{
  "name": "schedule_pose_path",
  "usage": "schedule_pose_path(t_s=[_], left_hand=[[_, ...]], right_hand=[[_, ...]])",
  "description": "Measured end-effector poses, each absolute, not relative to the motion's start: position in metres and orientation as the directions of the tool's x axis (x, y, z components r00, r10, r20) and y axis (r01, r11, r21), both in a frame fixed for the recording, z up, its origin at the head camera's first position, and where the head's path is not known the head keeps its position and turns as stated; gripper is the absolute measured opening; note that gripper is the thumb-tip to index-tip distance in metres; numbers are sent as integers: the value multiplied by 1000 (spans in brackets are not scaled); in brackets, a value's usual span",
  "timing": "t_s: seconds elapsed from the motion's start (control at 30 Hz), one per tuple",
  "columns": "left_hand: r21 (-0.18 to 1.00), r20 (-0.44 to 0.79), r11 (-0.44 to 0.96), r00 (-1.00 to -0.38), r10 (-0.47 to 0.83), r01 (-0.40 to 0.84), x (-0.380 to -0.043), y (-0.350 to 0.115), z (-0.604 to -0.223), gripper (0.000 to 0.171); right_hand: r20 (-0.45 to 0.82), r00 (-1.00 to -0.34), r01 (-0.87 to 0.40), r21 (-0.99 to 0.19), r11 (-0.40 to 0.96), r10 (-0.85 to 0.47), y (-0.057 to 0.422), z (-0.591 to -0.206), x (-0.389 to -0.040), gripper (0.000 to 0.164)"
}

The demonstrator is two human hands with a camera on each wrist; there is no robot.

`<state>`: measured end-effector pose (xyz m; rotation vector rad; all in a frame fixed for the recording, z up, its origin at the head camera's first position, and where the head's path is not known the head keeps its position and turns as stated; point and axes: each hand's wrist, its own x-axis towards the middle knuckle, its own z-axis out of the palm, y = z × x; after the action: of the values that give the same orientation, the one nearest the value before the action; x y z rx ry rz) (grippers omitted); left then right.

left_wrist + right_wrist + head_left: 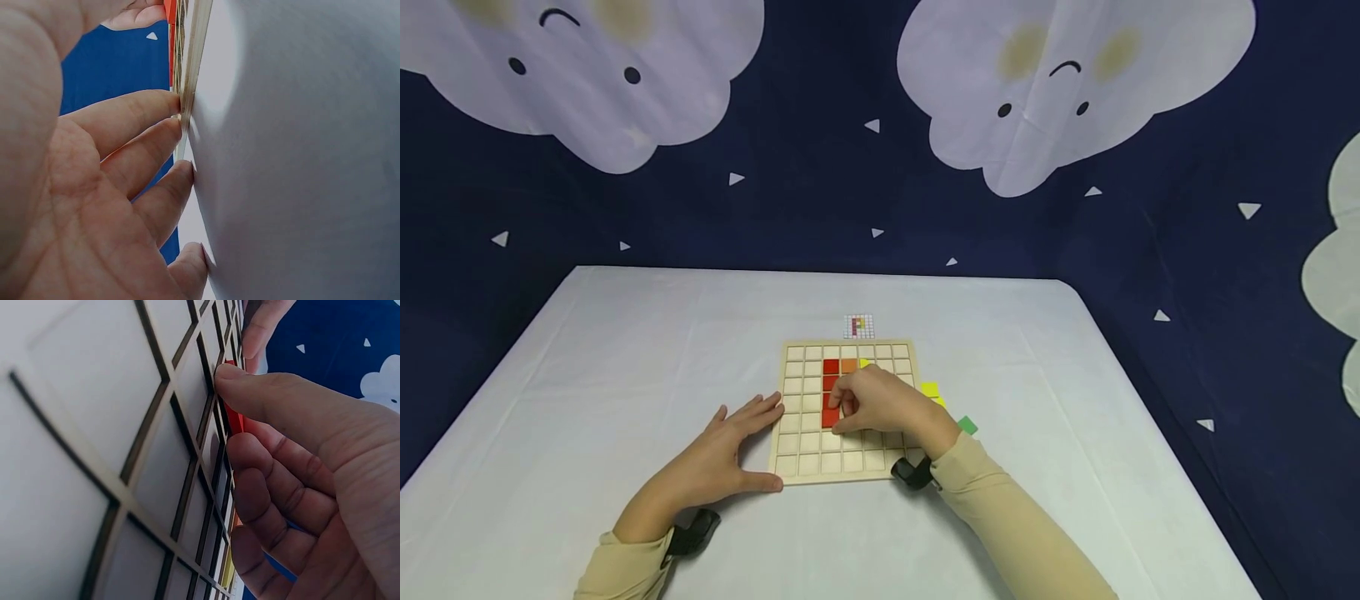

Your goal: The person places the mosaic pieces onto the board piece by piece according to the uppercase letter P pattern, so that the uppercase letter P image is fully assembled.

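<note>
A square wooden grid board (788, 422) lies on the white table. My left hand (718, 457) rests at its left side, fingers spread and fairly straight, fingertips touching the board's edge (199, 47). Over the board's middle, my right hand (883, 406) pinches a red tile (234, 417) between thumb and index finger, low against the grid. Red tiles (831, 367) run down one column. An orange tile (848, 365) sits beside the top one, with a yellow tile (864, 362) to its right, partly hidden. My right hand covers several cells.
Behind the board lies a small pattern card (859, 326) with coloured squares. Loose yellow tiles (930, 389) and a green tile (967, 426) lie to the right of the board, partly behind my right wrist. A dark blue cloud-print cloth (820, 200) hangs behind the table.
</note>
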<state>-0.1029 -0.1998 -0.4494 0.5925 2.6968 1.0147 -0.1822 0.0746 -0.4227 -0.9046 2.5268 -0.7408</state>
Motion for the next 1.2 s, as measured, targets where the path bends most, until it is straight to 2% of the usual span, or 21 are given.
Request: schedule_pose_path(t_s=[0.87,1.07,1.2], left_hand=[[662,-44,690,-903,427,293,-103,-200,-449,104],[661,-37,688,-902,429,300,-103,-199,-448,104],[664,-35,684,-902,430,301,-103,-199,-449,104]], right_hand=[[-143,-721,-499,-571,652,-677,80,-419,-183,22],[-120,-706,-506,-603,616,-698,96,-416,-183,24],[-137,-700,-469,-653,595,-701,114,-413,-181,27]])
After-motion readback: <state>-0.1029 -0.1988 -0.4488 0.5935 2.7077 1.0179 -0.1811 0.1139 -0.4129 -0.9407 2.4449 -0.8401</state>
